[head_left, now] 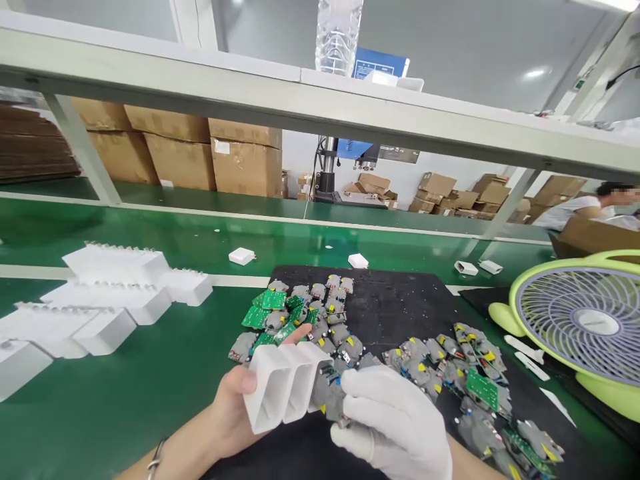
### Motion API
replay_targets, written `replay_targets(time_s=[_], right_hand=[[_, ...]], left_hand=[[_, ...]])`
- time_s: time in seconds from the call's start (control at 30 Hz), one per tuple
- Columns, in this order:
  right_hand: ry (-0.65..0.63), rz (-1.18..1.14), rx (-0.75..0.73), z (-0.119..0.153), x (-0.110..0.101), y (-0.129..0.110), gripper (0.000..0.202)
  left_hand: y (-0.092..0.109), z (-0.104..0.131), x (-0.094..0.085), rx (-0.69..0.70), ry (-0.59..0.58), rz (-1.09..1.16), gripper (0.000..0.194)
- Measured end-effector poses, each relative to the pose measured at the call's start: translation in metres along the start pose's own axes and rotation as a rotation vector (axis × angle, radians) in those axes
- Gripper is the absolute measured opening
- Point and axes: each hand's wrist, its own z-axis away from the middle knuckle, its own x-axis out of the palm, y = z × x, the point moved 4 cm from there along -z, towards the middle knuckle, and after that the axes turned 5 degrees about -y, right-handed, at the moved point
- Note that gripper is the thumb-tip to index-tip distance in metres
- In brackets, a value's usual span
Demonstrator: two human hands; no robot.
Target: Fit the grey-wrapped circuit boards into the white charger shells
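Observation:
My bare left hand (233, 407) is closed around a short row of white plastic housings (270, 393), their open ends toward me. In a white glove, my right hand (395, 420) pinches a circuit board coated in grey compound (329, 397), with yellow and blue parts on it. That board sits at the mouth of the rightmost housing; how far inside it reaches is hidden. Behind the housings lies a pile of similar boards (275, 320), some with green faces up. Another heap of grey-coated boards (465, 373) spreads to the right on the black mat (395, 300).
Stacked white housings (115, 293) stand on the green table (165, 393) at left. A green-rimmed fan (595, 323) is at right, beside white plastic strips (530, 367). Single housings (242, 256) lie behind the mat. A shelf beam (250, 83) crosses above. A person (585, 207) is at far right.

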Motion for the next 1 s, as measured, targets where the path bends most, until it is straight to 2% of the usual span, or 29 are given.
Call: replay_targets(time_s=[0.27,0.4,0.63,0.8,0.87,1.0], right_hand=[[-0.044,-0.027,-0.026,0.003,0.006,0.002,0.018],[-0.060,-0.046,0.014,0.004,0.006,0.003,0.021],[-0.032,-0.167,0.245,0.010,0.004,0.015,0.030],[0.004,-0.315,0.404,0.022,0.006,0.026,0.033],[0.015,-0.298,0.403,0.024,0.006,0.025,0.034],[0.021,-0.193,0.310,0.020,0.003,0.017,0.034]], left_hand=[[-0.003,0.001,-0.001,-0.017,-0.028,0.011,0.089],[-0.003,0.001,0.001,-0.028,-0.039,0.009,0.085],[-0.007,-0.002,0.008,-0.043,-0.010,0.063,0.070],[-0.008,-0.005,0.005,-0.054,0.038,0.086,0.074],[-0.008,-0.005,0.003,-0.059,0.046,0.087,0.076],[-0.009,-0.003,0.001,-0.064,0.057,0.092,0.079]])
